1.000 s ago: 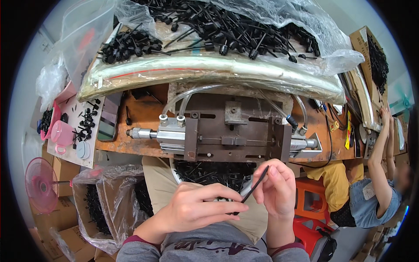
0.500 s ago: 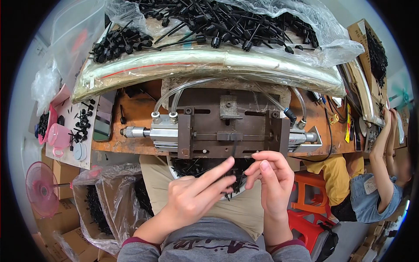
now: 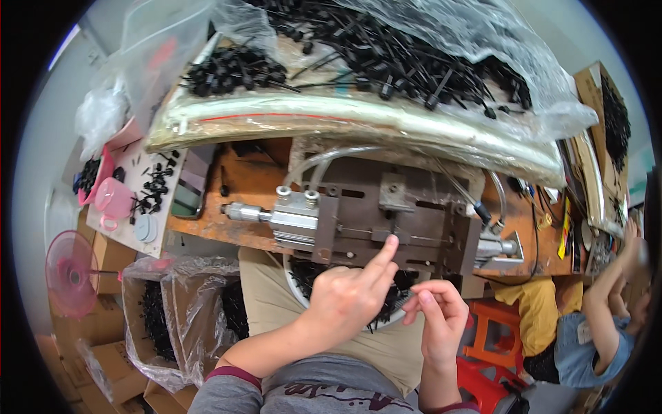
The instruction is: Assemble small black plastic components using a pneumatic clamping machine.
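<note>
My left hand (image 3: pixel 352 297) reaches over the front of a dark metal fixture (image 3: pixel 358 183). Its index finger is stretched out, the tip at a small block (image 3: pixel 390 237) in the middle; whether it presses there I cannot tell. A dark stem-like piece (image 3: pixel 395 225) stands just beyond that fingertip. To the right, my right hand (image 3: pixel 443 314) has thumb and fingers drawn together, with a small greyish thing (image 3: pixel 405 299) at the tips, too small to name. Under both hands, a white round tub (image 3: pixel 298 293) of black stemmed parts (image 3: pixel 378 317) rests on my lap.
Silver air cylinders (image 3: pixel 295 219) with clear hoses flank the fixture on the wooden bench (image 3: pixel 200 231). Behind it, a plastic-wrapped ledge (image 3: pixel 358 114) bears heaped black stemmed parts (image 3: pixel 407 65). A pink fan (image 3: pixel 72 272) and a lined carton (image 3: pixel 183 310) stand left. Another person (image 3: pixel 593 331) sits right.
My left hand has moved forward, bringing its index finger to the block. My right hand's fingers have drawn together. The whole view has shifted and tilted slightly.
</note>
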`<state>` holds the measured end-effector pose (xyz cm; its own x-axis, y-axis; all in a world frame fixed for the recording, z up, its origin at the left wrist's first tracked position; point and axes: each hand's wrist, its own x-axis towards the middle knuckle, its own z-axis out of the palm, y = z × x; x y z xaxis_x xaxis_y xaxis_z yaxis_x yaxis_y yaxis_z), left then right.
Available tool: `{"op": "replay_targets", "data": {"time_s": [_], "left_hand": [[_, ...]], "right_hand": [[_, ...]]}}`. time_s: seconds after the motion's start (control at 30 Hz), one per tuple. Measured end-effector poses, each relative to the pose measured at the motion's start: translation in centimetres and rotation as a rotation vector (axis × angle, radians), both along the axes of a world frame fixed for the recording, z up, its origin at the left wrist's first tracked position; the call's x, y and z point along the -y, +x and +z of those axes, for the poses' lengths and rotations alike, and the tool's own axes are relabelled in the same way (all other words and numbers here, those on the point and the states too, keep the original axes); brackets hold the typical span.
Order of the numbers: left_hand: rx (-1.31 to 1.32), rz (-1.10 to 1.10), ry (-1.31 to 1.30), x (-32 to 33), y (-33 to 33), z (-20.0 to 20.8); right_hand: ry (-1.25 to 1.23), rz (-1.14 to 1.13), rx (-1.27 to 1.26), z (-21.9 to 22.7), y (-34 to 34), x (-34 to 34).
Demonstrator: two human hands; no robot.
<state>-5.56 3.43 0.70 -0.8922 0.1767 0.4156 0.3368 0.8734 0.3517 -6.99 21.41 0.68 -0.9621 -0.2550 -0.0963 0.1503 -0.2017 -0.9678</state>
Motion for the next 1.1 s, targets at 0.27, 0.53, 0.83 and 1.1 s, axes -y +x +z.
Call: {"op": "replay_targets", "data": {"time_s": [0.27, 0.53, 0.83, 1.1], "left_hand": [[0.001, -0.041, 0.095, 0.7, 0.0, 1.3], [-0.578, 0.181, 0.158, 9.3, -4.6, 11.7], [-0.652, 0.466, -0.509, 18.4, -13.3, 12.6], [-0.484, -0.143, -0.217, 6.4, -16.3, 12.2]], "right_hand": [[0.018, 0.014, -0.019, -0.2, 0.2, 0.0], [-0.063, 0.029, 0.007, -1.2, 1.1, -0.6], [-0.105, 0.096, 0.018, -0.6, 2.5, -0.1], [-0.154, 0.098, 0.056, -1.2, 2.7, -0.8]]}}
